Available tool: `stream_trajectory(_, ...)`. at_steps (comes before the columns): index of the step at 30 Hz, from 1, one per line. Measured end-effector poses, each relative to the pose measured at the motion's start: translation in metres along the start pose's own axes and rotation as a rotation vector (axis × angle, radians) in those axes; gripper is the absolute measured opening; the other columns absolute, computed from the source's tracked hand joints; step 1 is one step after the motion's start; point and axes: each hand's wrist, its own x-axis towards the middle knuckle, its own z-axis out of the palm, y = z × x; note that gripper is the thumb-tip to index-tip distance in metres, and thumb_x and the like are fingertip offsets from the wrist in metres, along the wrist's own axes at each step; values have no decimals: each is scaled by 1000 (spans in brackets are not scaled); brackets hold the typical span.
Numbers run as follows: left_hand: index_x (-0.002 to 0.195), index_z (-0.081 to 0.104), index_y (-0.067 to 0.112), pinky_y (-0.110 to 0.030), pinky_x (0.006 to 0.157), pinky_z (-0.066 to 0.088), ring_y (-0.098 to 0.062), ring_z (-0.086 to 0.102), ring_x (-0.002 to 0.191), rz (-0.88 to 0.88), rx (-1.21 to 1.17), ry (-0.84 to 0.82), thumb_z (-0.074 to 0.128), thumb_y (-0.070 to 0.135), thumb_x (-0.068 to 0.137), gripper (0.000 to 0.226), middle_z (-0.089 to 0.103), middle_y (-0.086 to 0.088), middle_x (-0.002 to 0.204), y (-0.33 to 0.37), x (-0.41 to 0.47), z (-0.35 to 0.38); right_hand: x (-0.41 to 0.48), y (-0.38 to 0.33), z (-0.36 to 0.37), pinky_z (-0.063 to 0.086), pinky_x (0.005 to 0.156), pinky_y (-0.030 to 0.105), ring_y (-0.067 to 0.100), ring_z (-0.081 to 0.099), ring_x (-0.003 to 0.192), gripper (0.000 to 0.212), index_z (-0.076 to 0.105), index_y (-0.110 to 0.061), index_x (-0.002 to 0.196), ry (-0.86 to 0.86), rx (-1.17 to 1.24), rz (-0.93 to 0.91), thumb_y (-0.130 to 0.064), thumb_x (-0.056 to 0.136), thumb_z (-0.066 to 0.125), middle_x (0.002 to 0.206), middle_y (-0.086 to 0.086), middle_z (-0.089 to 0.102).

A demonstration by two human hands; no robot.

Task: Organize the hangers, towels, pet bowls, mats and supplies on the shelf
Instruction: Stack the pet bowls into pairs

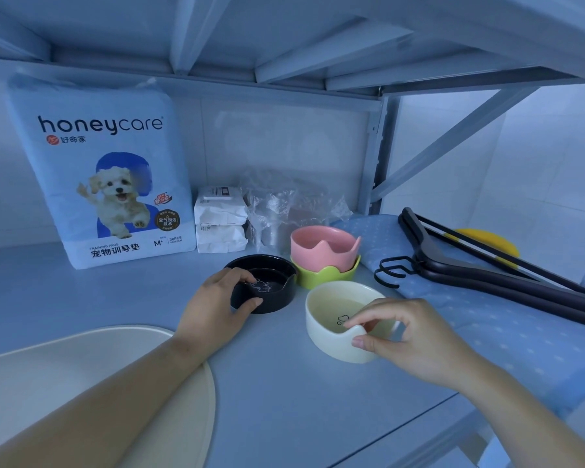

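Presently, left hand [217, 307] grips the round black ceramic pet bowl [263, 283] at mid-shelf; right hand [409, 336] pinches the near rim of the cream ceramic pet bowl [331, 319] just right; pink bowl [323, 246] sits nested in green bowl [325, 275] beyond; black plastic hangers [487, 265] lie far right on the blue dotted towel [487, 319].

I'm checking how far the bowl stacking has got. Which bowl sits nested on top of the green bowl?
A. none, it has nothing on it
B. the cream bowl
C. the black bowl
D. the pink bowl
D: the pink bowl sits nested in the green bowl, while the black bowl and the cream bowl each stand separately on the shelf.
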Motion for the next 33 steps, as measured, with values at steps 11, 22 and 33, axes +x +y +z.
stream_trajectory(11,94,59,32,-31,66,50,-9,59,78,0,95,10,63,37,84,12,55,16,96,5,-2,1,2,-5,3,41,70,8,1,60,82,18,71,-38,80,10,-71,35,-23,73,78,81,-19,68)
stream_trajectory(22,94,58,32,-33,65,51,-9,54,80,8,95,11,62,37,85,11,52,16,93,4,-3,3,3,-6,5,44,72,9,-1,62,81,23,71,-39,88,20,-57,54,-24,72,79,81,-16,70)
stream_trajectory(33,119,52,33,-29,97,40,-14,45,115,-78,-64,-18,71,43,73,51,47,10,121,-2,-1,0,9,-10,1,37,59,7,0,58,70,6,72,-25,76,98,-142,-50,-21,76,77,71,-17,65)
